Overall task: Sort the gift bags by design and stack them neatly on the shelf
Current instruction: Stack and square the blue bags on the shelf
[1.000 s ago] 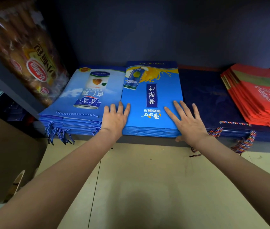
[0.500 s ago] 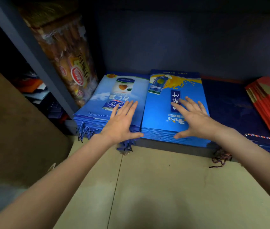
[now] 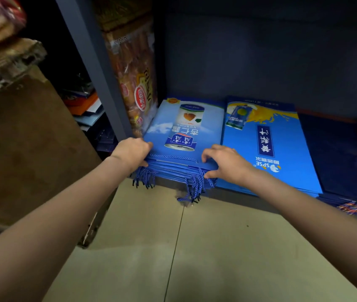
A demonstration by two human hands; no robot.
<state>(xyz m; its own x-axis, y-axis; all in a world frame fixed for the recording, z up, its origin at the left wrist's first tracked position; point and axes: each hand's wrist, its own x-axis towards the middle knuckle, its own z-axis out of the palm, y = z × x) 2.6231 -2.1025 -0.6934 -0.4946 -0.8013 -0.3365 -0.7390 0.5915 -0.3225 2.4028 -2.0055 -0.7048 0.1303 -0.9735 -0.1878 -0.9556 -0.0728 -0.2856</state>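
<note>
Lying sorted into neighbouring piles, the gift bags are nearly done, only the light-blue stack being squared, gripped at its near corners by left hand and right hand.

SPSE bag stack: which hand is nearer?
Right. The right hand grips the sky-blue bag stack at the corner beside the SPSE bag stack; the left hand grips the far corner.

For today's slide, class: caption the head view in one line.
Both hands, left hand and right hand, grip the light-blue gift bag stack on the shelf.
</note>
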